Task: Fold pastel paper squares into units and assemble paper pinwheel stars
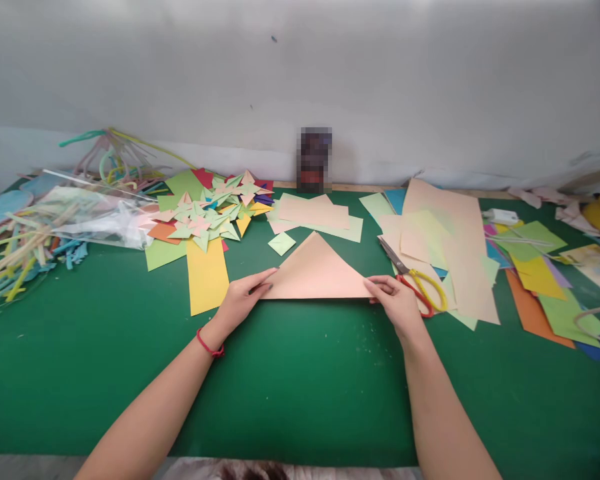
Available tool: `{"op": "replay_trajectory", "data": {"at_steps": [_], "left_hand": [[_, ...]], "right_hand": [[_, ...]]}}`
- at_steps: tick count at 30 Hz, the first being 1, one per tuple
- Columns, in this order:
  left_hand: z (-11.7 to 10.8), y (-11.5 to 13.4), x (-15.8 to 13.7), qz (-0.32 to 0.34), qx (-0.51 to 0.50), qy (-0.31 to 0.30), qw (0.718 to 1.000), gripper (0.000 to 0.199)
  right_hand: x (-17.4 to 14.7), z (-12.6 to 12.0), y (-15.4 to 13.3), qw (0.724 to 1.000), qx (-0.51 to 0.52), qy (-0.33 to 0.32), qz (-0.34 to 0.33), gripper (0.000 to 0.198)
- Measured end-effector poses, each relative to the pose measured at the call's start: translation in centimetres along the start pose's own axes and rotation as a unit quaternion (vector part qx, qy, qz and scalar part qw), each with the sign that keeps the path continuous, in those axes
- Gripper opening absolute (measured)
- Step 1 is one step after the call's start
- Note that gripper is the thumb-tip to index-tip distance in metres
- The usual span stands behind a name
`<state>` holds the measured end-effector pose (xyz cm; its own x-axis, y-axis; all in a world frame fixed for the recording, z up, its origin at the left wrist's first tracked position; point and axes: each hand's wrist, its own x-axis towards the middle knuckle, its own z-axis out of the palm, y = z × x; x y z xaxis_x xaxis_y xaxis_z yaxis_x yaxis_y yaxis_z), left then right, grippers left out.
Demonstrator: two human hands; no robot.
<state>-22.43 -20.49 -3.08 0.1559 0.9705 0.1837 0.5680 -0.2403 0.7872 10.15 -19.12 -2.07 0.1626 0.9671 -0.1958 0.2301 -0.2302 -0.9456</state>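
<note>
A pale peach sheet of paper [316,270], folded into a triangle, lies between my hands with its point away from me and its long edge toward me. My left hand [243,293] pinches the left corner. At the opposite corner, my right hand [391,293] grips the paper between thumb and fingers. Just beyond the triangle's left side sits a small light green folded square [281,243]. Scissors [420,283] with red and yellow handles lie right beside my right hand, blades pointing away to the left.
Folded paper stars [205,217] are heaped at the back left, by a yellow sheet [207,277]. Peach sheets [467,253] and coloured papers [555,287] spread over the right. Paper strips [25,257] pile up far left. A pixelated dark object [314,160] stands against the wall.
</note>
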Motion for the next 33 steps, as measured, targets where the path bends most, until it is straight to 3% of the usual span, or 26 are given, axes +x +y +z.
{"op": "replay_trajectory", "data": {"at_steps": [4,9,14,22,25,29,33], "left_hand": [[-0.1,0.3,0.1,0.044,-0.014,-0.001,0.999,0.029],[-0.3,0.4,0.3,0.045,-0.019,-0.006,0.999,0.019],[-0.6,0.6,0.3,0.085,0.021,0.033,0.996,0.014],[-0.4,0.9,0.2,0.132,0.041,-0.001,0.990,0.012],[-0.2,0.8,0.2,0.128,0.039,-0.012,0.991,0.012],[-0.1,0.7,0.2,0.132,0.043,-0.023,0.990,0.010],[-0.1,0.8,0.2,0.113,0.038,-0.036,0.992,0.011]], "right_hand": [[0.1,0.1,0.1,1.000,0.007,0.000,0.000,0.040],[0.0,0.0,-0.1,1.000,0.011,-0.007,0.005,0.038],[0.0,-0.7,-0.7,1.000,-0.020,-0.015,0.015,0.038],[-1.7,0.0,-2.4,0.964,-0.085,-0.252,-0.003,0.038],[-2.0,0.4,-2.8,0.957,-0.084,-0.276,-0.004,0.041],[-2.4,0.3,-3.6,0.942,-0.098,-0.313,-0.070,0.039],[-2.7,0.1,-4.1,0.913,-0.125,-0.381,-0.078,0.057]]}}
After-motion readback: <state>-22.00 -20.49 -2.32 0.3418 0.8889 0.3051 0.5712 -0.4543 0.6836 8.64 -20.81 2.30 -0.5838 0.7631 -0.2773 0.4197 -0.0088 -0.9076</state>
